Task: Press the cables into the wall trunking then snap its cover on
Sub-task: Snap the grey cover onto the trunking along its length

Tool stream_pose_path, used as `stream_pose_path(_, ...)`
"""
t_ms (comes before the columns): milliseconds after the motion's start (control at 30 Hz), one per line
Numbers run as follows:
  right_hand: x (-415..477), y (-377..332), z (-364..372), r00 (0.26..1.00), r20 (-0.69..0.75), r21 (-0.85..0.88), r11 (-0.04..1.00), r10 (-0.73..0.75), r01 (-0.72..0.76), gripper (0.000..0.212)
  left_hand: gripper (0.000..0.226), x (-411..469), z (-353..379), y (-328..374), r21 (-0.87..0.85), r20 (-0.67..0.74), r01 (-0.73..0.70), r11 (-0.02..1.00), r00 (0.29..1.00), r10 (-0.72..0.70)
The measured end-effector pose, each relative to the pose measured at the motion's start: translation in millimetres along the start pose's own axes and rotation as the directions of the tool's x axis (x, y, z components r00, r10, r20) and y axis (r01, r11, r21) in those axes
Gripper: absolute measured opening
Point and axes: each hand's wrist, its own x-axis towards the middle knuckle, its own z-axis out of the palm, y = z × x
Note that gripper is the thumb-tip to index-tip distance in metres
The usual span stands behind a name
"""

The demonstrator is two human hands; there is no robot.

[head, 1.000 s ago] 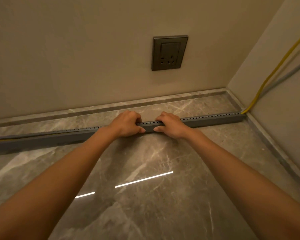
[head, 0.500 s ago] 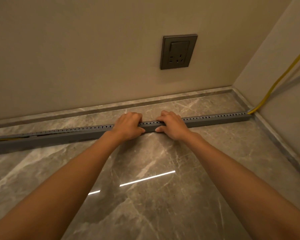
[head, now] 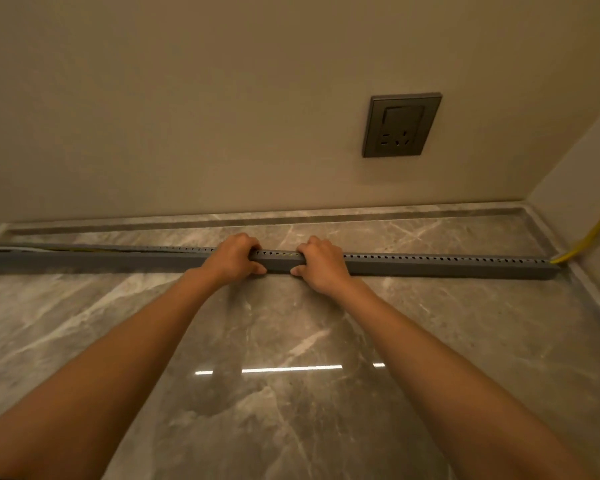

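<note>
A long grey trunking [head: 430,266] with a row of small slots along its top lies across the marble floor in front of the wall. My left hand [head: 234,258] and my right hand [head: 321,263] grip it side by side near its middle, fingers over the top and thumbs on the front face. A yellow cable [head: 589,237] comes down the right wall and enters the trunking's right end. At the far left the top looks open, with yellow and pale cables [head: 32,250] showing inside.
A dark wall socket [head: 400,125] sits on the beige wall above and right of my hands. A stone skirting ledge [head: 361,214] runs along the wall base and turns at the right corner. Glossy marble floor [head: 291,341] lies under my arms.
The view has swung left, so the socket and corner sit further right. My hands keep gripping the trunking at about the same spot.
</note>
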Motion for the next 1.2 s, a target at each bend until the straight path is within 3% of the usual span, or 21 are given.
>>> stream_pose_path(367,10,-8,9,0.999,0.003,-0.003,0.999,-0.043,0.043,0.040,0.034,6,10,-13,0.232,-0.008,-0.159,0.960,0.986,0.165)
stream_pose_path(567,7,-16,3,0.999,-0.020,0.068,0.997,0.045,-0.043,0.034,0.036,6,5,-19,0.177,-0.017,-0.206,0.963,0.977,0.212)
stream_pose_path(733,9,-35,6,0.996,0.022,0.106,0.990,0.092,-0.094,0.030,0.034,7,-7,-32,0.048,0.063,-0.229,0.972,0.972,0.225)
stream_pose_path(1200,10,-50,18,0.979,-0.088,0.163,0.972,0.185,-0.170,0.036,0.029,5,-7,-50,0.190,-0.003,-0.263,0.946,0.963,0.269)
